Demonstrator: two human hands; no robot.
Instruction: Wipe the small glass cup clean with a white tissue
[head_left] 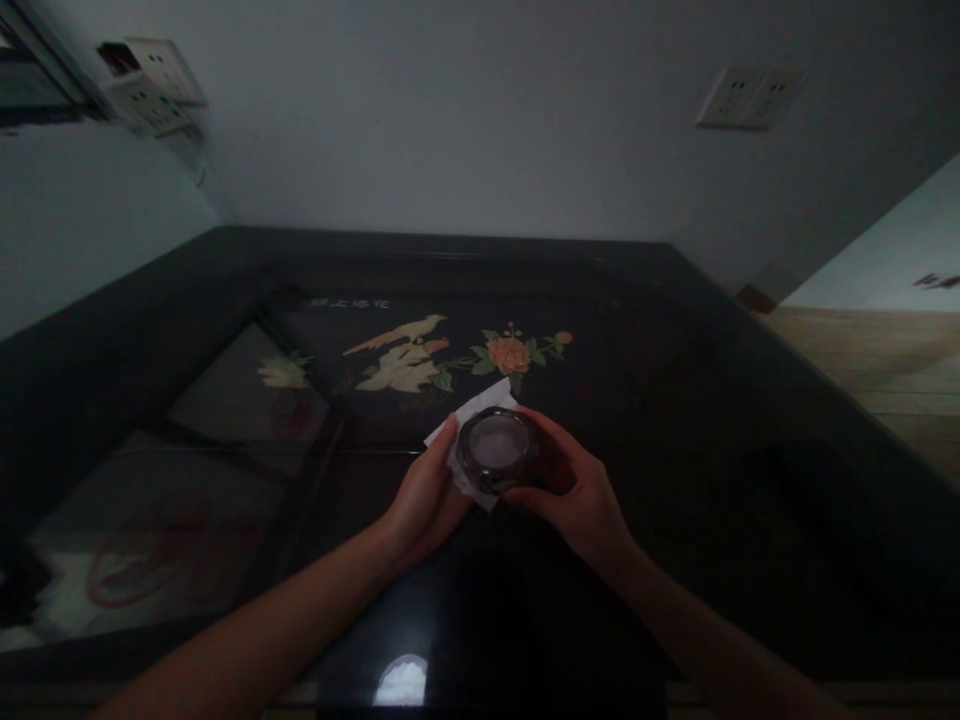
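A round, dark-tinted glass dish (pixel 500 443) with a thick, shiny rim is held between my two hands above the black tabletop. My right hand (pixel 581 490) grips its right side, thumb at the near edge and fingers around the far side. A white paper tissue (pixel 480 402) lies behind and under the dish, its corners sticking out at the far left and at the near side. My left hand (pixel 427 500) is closed around the tissue at the dish's left, with the thumb up along the edge. The fingers beneath are hidden, and the light is dim.
The glossy black table (pixel 600 580) bears a bird-and-flower picture (pixel 508 355) and reflects the room. Behind it stands a pale wall (pixel 450 130) with white sockets (pixel 752 98) at the right and more sockets (pixel 154 85) at the left. Wooden floor (pixel 885 350) shows at the right.
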